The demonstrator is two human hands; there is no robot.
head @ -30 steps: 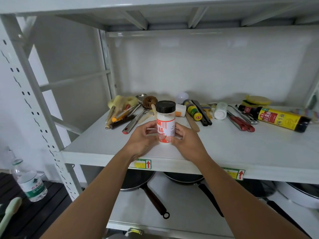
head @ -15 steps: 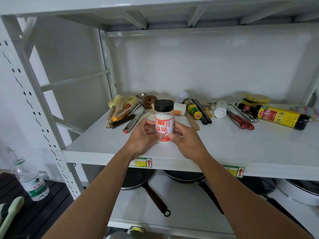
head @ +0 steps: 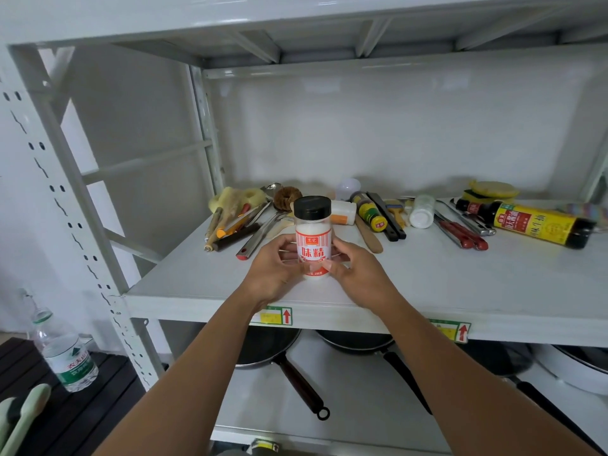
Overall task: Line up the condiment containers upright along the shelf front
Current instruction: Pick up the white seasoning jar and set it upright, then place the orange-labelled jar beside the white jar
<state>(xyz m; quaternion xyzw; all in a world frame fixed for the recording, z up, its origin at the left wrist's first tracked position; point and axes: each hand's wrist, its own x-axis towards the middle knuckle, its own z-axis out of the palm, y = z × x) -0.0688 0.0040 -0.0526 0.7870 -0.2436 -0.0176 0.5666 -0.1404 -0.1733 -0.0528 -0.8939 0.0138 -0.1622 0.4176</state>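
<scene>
- Jar (head: 312,240): upright near the shelf (head: 460,291) front, grasped between left hand (head: 274,274) and right hand (head: 357,274) fingers.
- Black cap, red-and-white label, white powder.

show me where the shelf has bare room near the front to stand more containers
Bare shelf runs along the front to the right of the right hand, below the red-handled tools and the lying soy sauce bottle. A smaller bare patch sits left of the left hand, in front of the utensil pile. The back is crowded.

Bare forearms, no sleeves; hands (head: 316,271) ungloved, ringless.
</scene>
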